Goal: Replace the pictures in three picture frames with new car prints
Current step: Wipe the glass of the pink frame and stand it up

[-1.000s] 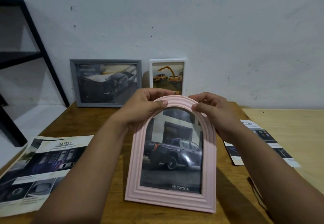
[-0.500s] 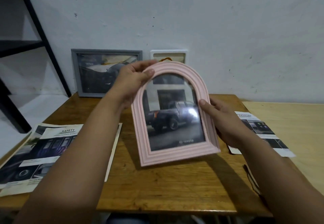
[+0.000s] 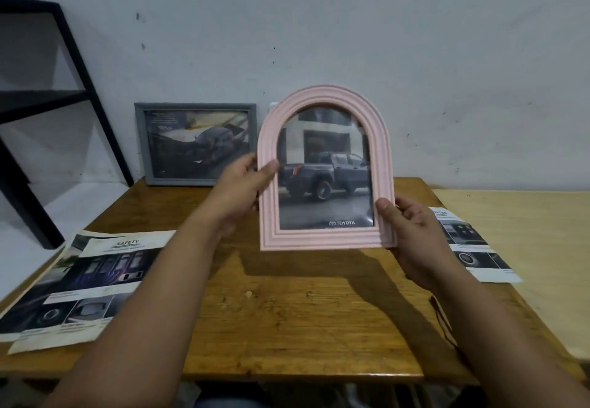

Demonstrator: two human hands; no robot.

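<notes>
From the head camera, two bare hands hold a pink arched frame (image 3: 325, 168) up in the air above a brown wooden table (image 3: 287, 311). The frame stands upright and faces the camera, and it does not touch the table. The left hand (image 3: 242, 190) grips the frame's left edge about halfway up — the thumb lies on the front and the other fingers are hidden behind. The right hand (image 3: 412, 232) grips the bottom right corner, thumb on the front, fingers curled around the back. Both hands are closed on the frame, so the frame sits between them, with the left hand higher than the right. Inside the frame is a car print (image 3: 325, 177) of a dark pickup truck, with the word TOYOTA at the bottom. Behind, a grey frame (image 3: 194, 144) leans against the white wall (image 3: 447, 56) at the far edge of the table, and it holds a dark car picture too. A tiny bit of something white peeks out behind the pink frame, too hidden to tell. A safety brochure (image 3: 79, 283) lies flat on the left side of the table, and another printed sheet (image 3: 472, 244) lies on the right side, near the right hand. A black metal shelf (image 3: 64, 94) stands at the left — well apart from the hands.
</notes>
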